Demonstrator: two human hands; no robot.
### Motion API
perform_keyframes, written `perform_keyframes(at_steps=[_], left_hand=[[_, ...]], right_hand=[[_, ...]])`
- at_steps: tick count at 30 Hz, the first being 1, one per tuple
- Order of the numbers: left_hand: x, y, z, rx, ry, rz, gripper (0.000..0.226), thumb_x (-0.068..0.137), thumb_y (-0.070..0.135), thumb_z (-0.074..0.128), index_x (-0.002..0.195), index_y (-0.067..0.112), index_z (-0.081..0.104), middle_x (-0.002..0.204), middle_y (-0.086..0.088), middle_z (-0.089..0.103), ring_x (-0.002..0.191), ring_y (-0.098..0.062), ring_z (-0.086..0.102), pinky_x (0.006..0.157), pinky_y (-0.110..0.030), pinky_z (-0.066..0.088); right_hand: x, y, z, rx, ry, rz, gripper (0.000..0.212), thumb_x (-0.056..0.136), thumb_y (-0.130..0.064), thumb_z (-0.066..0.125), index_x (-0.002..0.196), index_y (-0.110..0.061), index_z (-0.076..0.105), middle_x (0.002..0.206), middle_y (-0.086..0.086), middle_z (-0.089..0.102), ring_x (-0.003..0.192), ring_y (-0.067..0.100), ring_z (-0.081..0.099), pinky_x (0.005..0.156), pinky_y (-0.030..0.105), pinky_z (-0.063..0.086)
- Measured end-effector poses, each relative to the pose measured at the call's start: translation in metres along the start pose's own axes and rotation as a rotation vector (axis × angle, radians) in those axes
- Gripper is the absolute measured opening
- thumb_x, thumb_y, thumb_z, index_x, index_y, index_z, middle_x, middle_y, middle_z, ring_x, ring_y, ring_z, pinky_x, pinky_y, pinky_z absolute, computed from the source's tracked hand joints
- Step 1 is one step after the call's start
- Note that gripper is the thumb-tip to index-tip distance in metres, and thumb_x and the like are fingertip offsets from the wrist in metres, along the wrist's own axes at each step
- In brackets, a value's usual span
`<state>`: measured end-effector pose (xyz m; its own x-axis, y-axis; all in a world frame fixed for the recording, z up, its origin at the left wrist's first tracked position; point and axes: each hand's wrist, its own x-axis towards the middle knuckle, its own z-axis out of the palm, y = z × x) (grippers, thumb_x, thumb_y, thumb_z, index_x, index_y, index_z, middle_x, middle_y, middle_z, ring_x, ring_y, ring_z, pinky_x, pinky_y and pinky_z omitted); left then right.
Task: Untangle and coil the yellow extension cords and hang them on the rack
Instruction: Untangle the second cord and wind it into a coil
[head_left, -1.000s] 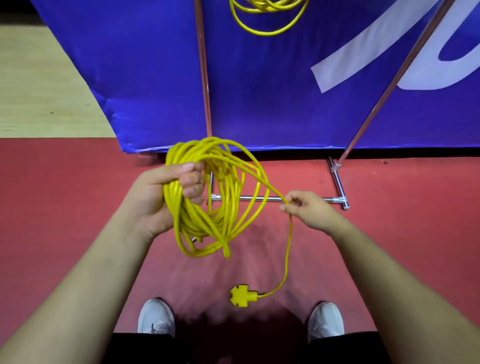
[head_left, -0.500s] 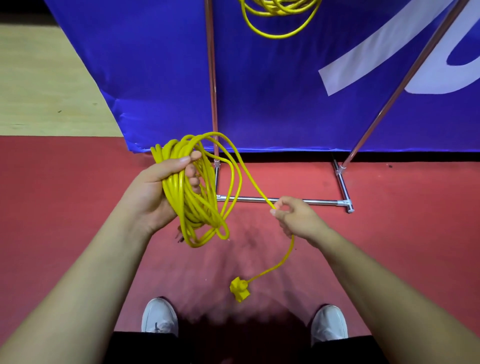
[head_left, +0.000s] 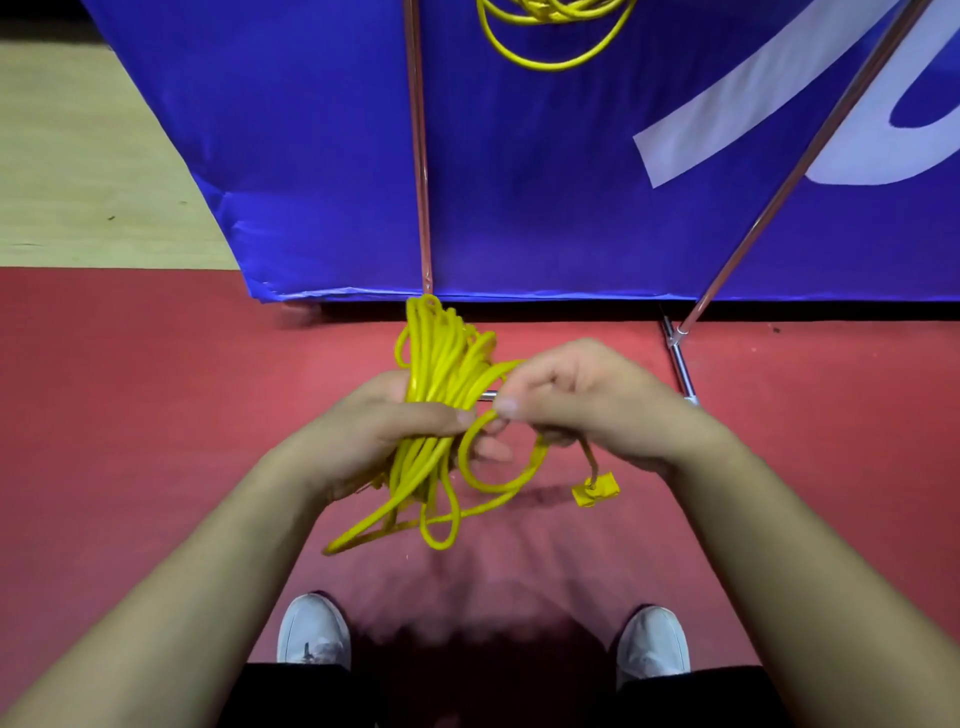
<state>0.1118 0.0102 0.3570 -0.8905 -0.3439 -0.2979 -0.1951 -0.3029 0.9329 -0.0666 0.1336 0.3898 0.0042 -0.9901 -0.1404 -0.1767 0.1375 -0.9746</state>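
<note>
Left hand (head_left: 382, 431) grips the yellow cord bundle (head_left: 441, 353); right hand (head_left: 587, 400) pinches one loop (head_left: 469, 441), just before the banner (head_left: 545, 208) bottom edge.

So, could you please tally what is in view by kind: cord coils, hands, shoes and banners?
Yellow cord coils: 2 (held coil, hung coil)
Hands: 2 (left hand, right hand)
White shoes: 2 (left shoe, right shoe)
Blue banner: 1
Total: 7
</note>
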Motion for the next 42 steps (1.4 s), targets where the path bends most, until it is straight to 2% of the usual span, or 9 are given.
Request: perform_keyframes(at_steps=[3, 6, 14, 18, 22, 30, 34, 38, 42], left_hand=[[0.001, 0.001, 0.005, -0.099, -0.102, -0.023, 0.032, 0.076, 0.016, 0.067, 0.092, -0.012, 0.064, 0.083, -0.026, 0.070, 0.078, -0.043, 0.064, 0.075, -0.056, 0.051], [0.005, 0.007, 0.011, -0.337, -0.191, 0.023, 0.018, 0.074, 0.018, 0.072, 0.079, 0.002, 0.064, 0.067, -0.010, 0.059, 0.063, -0.026, 0.064, 0.063, -0.037, 0.055], [0.009, 0.014, -0.004, -0.467, -0.024, 0.082, 0.035, 0.057, 0.014, 0.084, 0.084, 0.006, 0.064, 0.066, -0.011, 0.058, 0.048, -0.016, 0.054, 0.050, -0.024, 0.049], [0.001, 0.013, -0.015, -0.248, 0.036, -0.026, 0.041, 0.049, 0.014, 0.085, 0.084, -0.003, 0.072, 0.077, -0.022, 0.071, 0.059, -0.027, 0.069, 0.055, -0.031, 0.057], [-0.004, 0.012, -0.019, -0.371, 0.010, -0.065, 0.056, 0.047, 0.015, 0.089, 0.096, -0.004, 0.069, 0.101, -0.037, 0.065, 0.085, -0.043, 0.070, 0.071, -0.044, 0.059], [-0.002, 0.011, -0.007, -0.327, -0.150, -0.062, 0.034, 0.059, 0.022, 0.085, 0.088, 0.007, 0.075, 0.086, -0.021, 0.072, 0.065, -0.024, 0.072, 0.059, -0.030, 0.059], [0.000, 0.011, -0.004, -0.417, -0.226, -0.012, 0.027, 0.069, 0.015, 0.079, 0.087, 0.005, 0.062, 0.068, -0.009, 0.057, 0.048, -0.017, 0.056, 0.050, -0.024, 0.048], [0.003, 0.014, -0.008, -0.519, -0.178, 0.023, 0.035, 0.068, 0.011, 0.078, 0.089, 0.006, 0.051, 0.063, -0.004, 0.050, 0.045, -0.012, 0.049, 0.050, -0.022, 0.041], [0.004, 0.013, -0.017, -0.432, -0.152, -0.017, 0.029, 0.069, 0.011, 0.077, 0.088, 0.005, 0.056, 0.067, -0.007, 0.052, 0.049, -0.016, 0.052, 0.050, -0.023, 0.046]], right_hand=[[0.002, 0.010, -0.017, 0.147, 0.166, -0.085, 0.019, 0.088, -0.019, 0.064, 0.071, -0.016, 0.070, 0.055, 0.005, 0.033, 0.051, 0.013, 0.026, 0.049, 0.028, 0.019], [-0.002, 0.023, -0.028, 0.084, 0.207, -0.090, 0.018, 0.090, -0.024, 0.063, 0.074, -0.016, 0.069, 0.055, 0.003, 0.039, 0.050, 0.012, 0.033, 0.049, 0.029, 0.025], [-0.008, 0.086, -0.040, -0.072, -0.075, 0.198, 0.003, 0.093, -0.006, 0.060, 0.096, -0.009, 0.060, 0.085, 0.012, 0.067, 0.083, 0.012, 0.060, 0.086, 0.022, 0.045], [-0.002, 0.085, -0.035, 0.033, 0.174, 0.100, 0.006, 0.094, -0.005, 0.058, 0.093, -0.006, 0.064, 0.071, 0.009, 0.060, 0.068, 0.016, 0.055, 0.071, 0.026, 0.048], [0.002, 0.064, -0.029, 0.015, 0.298, -0.002, 0.017, 0.097, -0.014, 0.056, 0.098, -0.007, 0.072, 0.058, 0.000, 0.036, 0.057, 0.014, 0.033, 0.057, 0.028, 0.031], [0.006, 0.014, 0.002, -0.341, 0.089, -0.132, 0.015, 0.094, -0.013, 0.062, 0.093, -0.004, 0.073, 0.062, -0.012, 0.051, 0.059, 0.000, 0.044, 0.058, 0.015, 0.035], [0.004, 0.013, 0.003, -0.393, 0.098, -0.161, 0.018, 0.095, -0.021, 0.062, 0.085, -0.008, 0.069, 0.065, 0.006, 0.053, 0.061, 0.009, 0.043, 0.058, 0.026, 0.037], [-0.006, 0.041, -0.028, -0.512, -0.023, 0.058, 0.027, 0.091, -0.025, 0.068, 0.072, -0.006, 0.060, 0.059, 0.002, 0.044, 0.057, 0.006, 0.038, 0.056, 0.028, 0.033], [-0.015, 0.078, -0.050, -0.345, 0.058, 0.175, 0.013, 0.092, -0.017, 0.066, 0.083, -0.008, 0.068, 0.070, 0.009, 0.064, 0.069, 0.010, 0.055, 0.071, 0.038, 0.046]])
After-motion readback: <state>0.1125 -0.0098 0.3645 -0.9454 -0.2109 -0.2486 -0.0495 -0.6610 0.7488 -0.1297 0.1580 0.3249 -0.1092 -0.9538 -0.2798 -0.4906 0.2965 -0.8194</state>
